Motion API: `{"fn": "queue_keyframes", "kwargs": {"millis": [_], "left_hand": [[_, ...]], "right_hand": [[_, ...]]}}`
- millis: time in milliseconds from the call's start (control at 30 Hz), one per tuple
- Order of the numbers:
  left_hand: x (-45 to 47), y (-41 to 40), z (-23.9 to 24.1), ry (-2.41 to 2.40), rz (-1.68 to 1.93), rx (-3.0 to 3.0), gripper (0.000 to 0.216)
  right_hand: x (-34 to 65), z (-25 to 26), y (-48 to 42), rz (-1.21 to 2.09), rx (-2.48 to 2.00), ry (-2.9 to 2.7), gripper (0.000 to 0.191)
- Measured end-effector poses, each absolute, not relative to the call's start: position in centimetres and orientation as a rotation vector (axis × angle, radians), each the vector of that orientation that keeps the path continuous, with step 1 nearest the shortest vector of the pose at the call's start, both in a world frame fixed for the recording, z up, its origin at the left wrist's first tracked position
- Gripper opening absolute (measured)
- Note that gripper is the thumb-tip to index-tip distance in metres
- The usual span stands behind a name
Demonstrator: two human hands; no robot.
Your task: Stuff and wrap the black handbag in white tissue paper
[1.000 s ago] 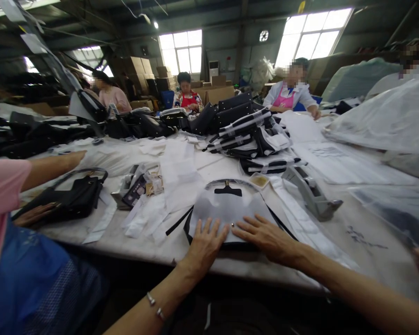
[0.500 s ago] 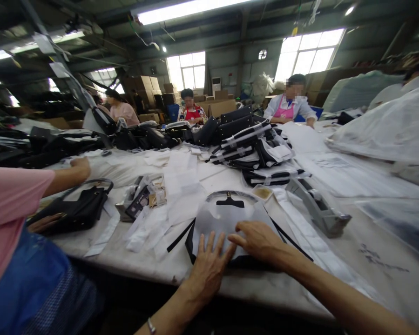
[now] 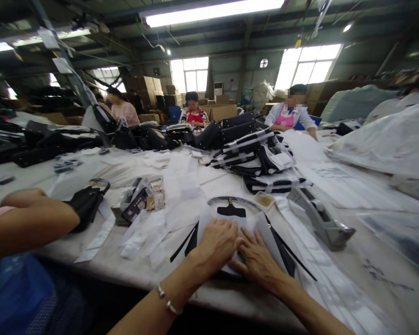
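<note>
A black handbag [image 3: 289,264] lies in front of me on the table, with a translucent white sheet [image 3: 268,239] over its front. A black tab [image 3: 231,212] with a gold-coloured clasp shows at its top, below a wrapped handle. My left hand [image 3: 218,239] rests on the sheet, its fingers close together and slightly bent. My right hand [image 3: 260,260] lies on the sheet to the right, fingers spread flat. The two hands touch or nearly touch near the middle of the bag. Dark straps [image 3: 295,253] stick out at both sides.
Grey tape dispensers [image 3: 323,218] stand right and left of the bag. Behind it are a small dish [image 3: 264,200] and a pile of wrapped black bags [image 3: 251,149]. White paper [image 3: 181,179] lies at centre-left. A co-worker's arm [image 3: 38,223] reaches in near another black bag [image 3: 87,204].
My left hand has moved up over the sheet and its fingers have drawn together. My right hand has dropped lower and spread its fingers. The sheet's right part now stands folded over.
</note>
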State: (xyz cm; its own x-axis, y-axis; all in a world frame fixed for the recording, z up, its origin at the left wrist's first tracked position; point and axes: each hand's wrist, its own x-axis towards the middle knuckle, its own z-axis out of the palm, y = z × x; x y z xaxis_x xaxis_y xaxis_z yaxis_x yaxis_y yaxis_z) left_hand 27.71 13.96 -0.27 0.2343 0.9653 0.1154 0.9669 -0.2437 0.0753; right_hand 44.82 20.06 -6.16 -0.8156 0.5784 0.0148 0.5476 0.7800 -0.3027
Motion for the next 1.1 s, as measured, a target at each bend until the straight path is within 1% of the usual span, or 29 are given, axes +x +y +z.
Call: {"fn": "queue_keyframes", "kwargs": {"millis": [67,133,233,433,567,667,800,933,1000,1100], "left_hand": [[27.0,15.0,-3.2,-1.843,-0.238,-2.457,0.040],[26.2,15.3,-6.4,-1.939,-0.280,-2.378,0.049],[25.4,15.1,-9.1,-1.998,-0.301,-2.339,0.060],[25.6,14.6,-8.8,-1.964,-0.381,-2.392,0.073],[25.6,14.5,-8.8,-1.932,-0.407,-2.445,0.076],[25.3,14.6,-9.0,-1.947,-0.395,-2.473,0.076],[25.2,14.7,-9.2,-1.979,-0.425,-2.521,0.078],[25.6,14.6,-9.3,-1.932,-0.558,-2.478,0.084],[25.8,14.5,-9.3,-1.886,-0.600,-2.415,0.082],[25.9,14.4,-9.1,-1.878,-0.550,-2.417,0.076]], "right_hand": [[44.8,-6.2,20.0,0.434,-0.938,-2.859,0.070],[44.8,-6.3,20.0,0.441,-0.954,-2.862,0.074],[44.8,-6.1,20.0,0.452,-0.948,-2.852,0.075],[44.8,-5.1,19.8,0.481,-0.943,-2.854,0.076],[45.1,-5.3,19.7,0.492,-0.916,-2.816,0.077],[45.0,-4.5,20.1,0.583,-0.964,-2.748,0.072],[42.8,-0.7,20.1,0.618,-1.075,-2.558,0.057],[38.7,3.1,19.6,0.539,-0.954,-2.596,0.057],[37.6,3.0,19.9,0.448,-0.813,-2.665,0.059],[38.7,-0.2,21.3,0.370,-0.610,-2.779,0.055]]}}
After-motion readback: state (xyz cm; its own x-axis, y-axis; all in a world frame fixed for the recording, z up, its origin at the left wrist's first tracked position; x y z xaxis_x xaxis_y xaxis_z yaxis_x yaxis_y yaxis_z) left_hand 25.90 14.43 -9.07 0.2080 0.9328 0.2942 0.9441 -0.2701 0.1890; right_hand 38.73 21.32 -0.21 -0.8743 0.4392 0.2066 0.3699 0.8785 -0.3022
